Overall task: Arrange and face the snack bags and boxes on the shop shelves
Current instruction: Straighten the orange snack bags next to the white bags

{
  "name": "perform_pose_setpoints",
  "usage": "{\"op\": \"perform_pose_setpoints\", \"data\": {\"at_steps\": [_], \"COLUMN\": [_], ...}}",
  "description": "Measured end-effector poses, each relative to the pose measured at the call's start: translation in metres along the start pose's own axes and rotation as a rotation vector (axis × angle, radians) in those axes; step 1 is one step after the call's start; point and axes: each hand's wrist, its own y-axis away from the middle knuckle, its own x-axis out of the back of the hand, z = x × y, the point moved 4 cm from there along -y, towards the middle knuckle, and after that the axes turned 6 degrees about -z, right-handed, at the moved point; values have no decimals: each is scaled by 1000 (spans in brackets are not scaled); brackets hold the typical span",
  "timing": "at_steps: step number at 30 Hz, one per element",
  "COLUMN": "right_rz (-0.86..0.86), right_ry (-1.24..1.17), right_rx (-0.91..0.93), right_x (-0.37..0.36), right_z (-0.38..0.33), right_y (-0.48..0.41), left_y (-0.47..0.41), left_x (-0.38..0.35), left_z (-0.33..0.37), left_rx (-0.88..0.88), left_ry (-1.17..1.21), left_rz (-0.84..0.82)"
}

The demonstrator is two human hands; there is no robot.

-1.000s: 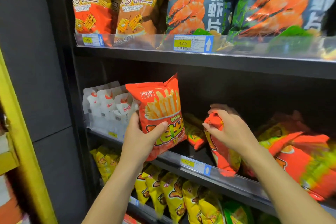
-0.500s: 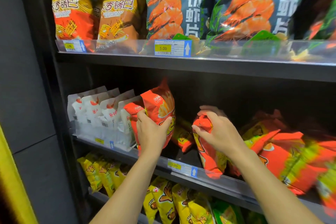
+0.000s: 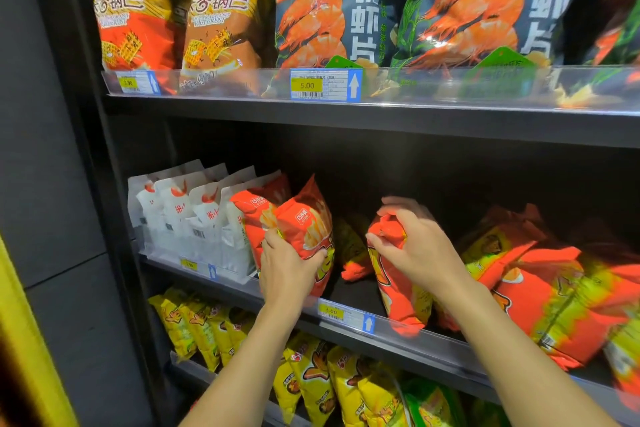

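My left hand [image 3: 285,265] grips an orange fries snack bag [image 3: 306,225] by its lower part, standing it upright on the middle shelf [image 3: 433,340], close against a second orange fries bag [image 3: 254,211] beside the white pouches. My right hand [image 3: 417,246] grips the top of another orange and yellow bag [image 3: 398,291] that stands edge-on at the shelf front. A dark gap lies between the two held bags, with one small bag [image 3: 351,253] lying further back in it.
White pouches [image 3: 187,215] fill the middle shelf's left end. Orange and yellow bags [image 3: 554,298] lie tumbled at the right. Rice crust bags [image 3: 221,31] and prawn chip bags [image 3: 332,7] stand on the top shelf. Yellow bags [image 3: 311,381] line the bottom shelf.
My left hand has carried the fries bag leftward and back into the shelf, turning it side-on next to the other orange bag. My right hand keeps its hold on its bag.
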Motion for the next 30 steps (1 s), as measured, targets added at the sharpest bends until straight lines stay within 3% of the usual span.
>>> {"op": "perform_pose_setpoints", "data": {"at_steps": [10, 16, 18, 23, 27, 30], "right_rz": [55, 239, 310, 371, 296, 190], "right_ry": [-43, -292, -438, -695, -643, -570], "right_rx": [-22, -36, -30, -30, 7, 51], "right_x": [8, 31, 37, 38, 17, 3], "right_z": [-3, -8, -13, -40, -70, -90], "right_y": [3, 0, -1, 4, 13, 14], "left_y": [8, 40, 55, 83, 93, 94], "left_x": [8, 32, 40, 41, 37, 42], "left_z": [-2, 11, 23, 44, 47, 42], "left_rx": [-63, -281, -374, -404, -409, -384], "left_ry": [42, 180, 309, 483, 409, 488], "left_rz": [26, 183, 94, -379, -421, -398]}}
